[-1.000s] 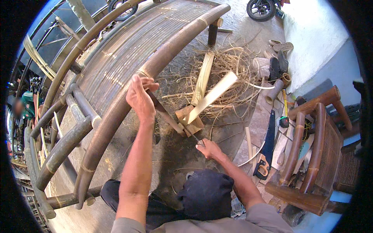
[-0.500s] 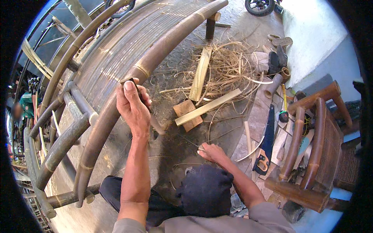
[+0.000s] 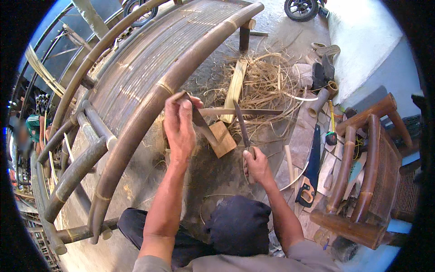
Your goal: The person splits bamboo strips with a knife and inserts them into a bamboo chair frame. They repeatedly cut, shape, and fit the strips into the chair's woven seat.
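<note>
L hand (image 3: 180,124) closed round near end of a thin bamboo strip (image 3: 240,111); strip runs out to the right, roughly level, above a wooden block (image 3: 223,138) on the floor. R hand (image 3: 256,165) shut on handle of a long knife (image 3: 241,123), blade pointing far, tip crossing the strip about mid-length. Can't tell if edge is biting in or just resting.

Big curved bamboo frame (image 3: 149,113) just left of L hand, w/ slatted panel behind. Pile of shavings (image 3: 267,81) far of the block. Handsaw (image 3: 310,174) on floor to right, bamboo chair (image 3: 367,177) beyond it.

Risks, as I judge: strip is thin & held at one end only, so it could flex or twist and blade skate off toward L fingers. Grain may run out, splitting strip uneven. Knee (image 3: 240,224) sits near, under the blade's pull line.
</note>
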The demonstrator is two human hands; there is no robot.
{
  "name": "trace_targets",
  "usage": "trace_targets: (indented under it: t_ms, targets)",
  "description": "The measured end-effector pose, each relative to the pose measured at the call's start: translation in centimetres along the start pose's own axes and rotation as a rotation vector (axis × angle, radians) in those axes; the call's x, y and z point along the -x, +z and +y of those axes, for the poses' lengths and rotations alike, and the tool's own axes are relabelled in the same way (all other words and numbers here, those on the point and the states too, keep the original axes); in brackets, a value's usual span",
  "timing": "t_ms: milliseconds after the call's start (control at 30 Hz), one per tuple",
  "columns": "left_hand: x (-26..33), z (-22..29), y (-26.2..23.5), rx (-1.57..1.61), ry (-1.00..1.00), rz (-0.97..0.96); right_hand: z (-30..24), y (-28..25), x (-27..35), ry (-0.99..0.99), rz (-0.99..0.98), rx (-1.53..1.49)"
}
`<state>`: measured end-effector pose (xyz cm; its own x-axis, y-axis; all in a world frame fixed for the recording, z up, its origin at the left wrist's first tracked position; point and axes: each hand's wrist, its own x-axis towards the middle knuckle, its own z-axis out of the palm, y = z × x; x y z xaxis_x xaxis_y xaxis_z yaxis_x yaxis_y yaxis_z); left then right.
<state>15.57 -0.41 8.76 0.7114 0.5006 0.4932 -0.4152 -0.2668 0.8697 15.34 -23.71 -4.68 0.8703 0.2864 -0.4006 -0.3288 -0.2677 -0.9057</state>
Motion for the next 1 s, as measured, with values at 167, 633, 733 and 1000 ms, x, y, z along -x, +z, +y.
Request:
trace_targets:
  t_ms: [167, 633, 733, 1000]
  targets:
    - [0.8, 0.1, 0.3, -0.091, -0.043, -0.096, -7.8, 0.2, 3.9, -0.437, 0.022, 0.046]
    - [2.1, 3.1, 1.2, -0.276, -0.147, -0.261, -16.4, 0.8, 5.2, -0.772, 0.001, 0.257]
    - [2.0, 3.4, 1.3, -0.243, -0.105, -0.246, -15.8, 0.8, 5.1, -0.824, 0.032, 0.3]
    - [1.6, 3.0, 1.0, -0.236, -0.122, -0.307, -15.1, 1.0, 4.9, -0.918, 0.115, 0.416]
